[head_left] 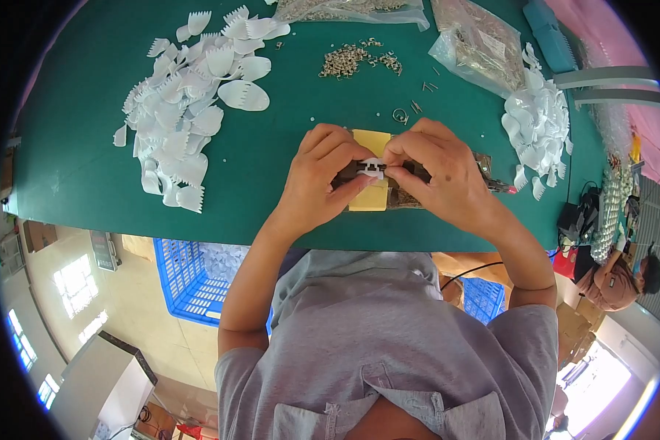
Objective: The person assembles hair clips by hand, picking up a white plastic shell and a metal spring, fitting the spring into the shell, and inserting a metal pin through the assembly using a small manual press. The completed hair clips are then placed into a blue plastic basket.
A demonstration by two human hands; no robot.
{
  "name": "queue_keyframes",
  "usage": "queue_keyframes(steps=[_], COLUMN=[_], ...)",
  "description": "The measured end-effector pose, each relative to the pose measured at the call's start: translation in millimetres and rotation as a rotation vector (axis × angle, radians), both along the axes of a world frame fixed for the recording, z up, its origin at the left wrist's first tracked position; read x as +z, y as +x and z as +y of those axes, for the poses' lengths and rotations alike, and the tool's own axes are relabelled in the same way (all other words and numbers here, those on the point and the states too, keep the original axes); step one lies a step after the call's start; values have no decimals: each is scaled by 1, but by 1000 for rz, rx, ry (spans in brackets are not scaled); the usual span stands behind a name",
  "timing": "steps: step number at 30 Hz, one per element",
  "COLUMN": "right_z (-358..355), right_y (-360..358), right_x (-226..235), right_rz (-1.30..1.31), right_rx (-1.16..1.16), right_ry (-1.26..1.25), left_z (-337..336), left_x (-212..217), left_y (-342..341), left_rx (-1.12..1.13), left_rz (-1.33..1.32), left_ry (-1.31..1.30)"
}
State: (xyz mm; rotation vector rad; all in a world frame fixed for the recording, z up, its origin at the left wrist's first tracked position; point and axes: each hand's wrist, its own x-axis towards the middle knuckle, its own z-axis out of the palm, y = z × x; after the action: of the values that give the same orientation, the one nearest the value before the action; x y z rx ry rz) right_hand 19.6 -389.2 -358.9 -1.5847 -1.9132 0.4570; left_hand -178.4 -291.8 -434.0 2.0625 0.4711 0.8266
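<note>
Both hands meet over the near middle of the green table. Between their fingertips is a small white plastic hair-claw piece (372,170) with dark gaps across it. My left hand (317,176) pinches it from the left, thumb below and fingers curled above. My right hand (445,165) is closed at its right end, thumb and forefinger pressed together; the fingers hide anything small between them. Under the hands lies a yellow-covered block (369,199), partly hidden, with a brownish part beside it.
White toothed plastic pieces (176,117) heap up on the left, with another heap (539,125) on the right. Small metal springs (345,61) and loose pins (429,86) lie beyond my hands. Clear bags (480,44) rest behind. A blue crate (191,282) stands below the table edge.
</note>
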Motion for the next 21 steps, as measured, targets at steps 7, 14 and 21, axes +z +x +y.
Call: queue_keyframes(steps=[7,14,21], right_z=[0,39,86], right_y=[7,115,101], right_x=[7,-22,-44], right_rz=[181,6,-91], right_rx=[-171,-452,-280], right_ry=[-105,-152,-154], left_z=[1,2,2], left_x=[2,7,9], left_y=[0,-1,0], left_rx=[-10,-20,-27], left_rz=[-15,-3,4], left_ry=[-22,-26,-45])
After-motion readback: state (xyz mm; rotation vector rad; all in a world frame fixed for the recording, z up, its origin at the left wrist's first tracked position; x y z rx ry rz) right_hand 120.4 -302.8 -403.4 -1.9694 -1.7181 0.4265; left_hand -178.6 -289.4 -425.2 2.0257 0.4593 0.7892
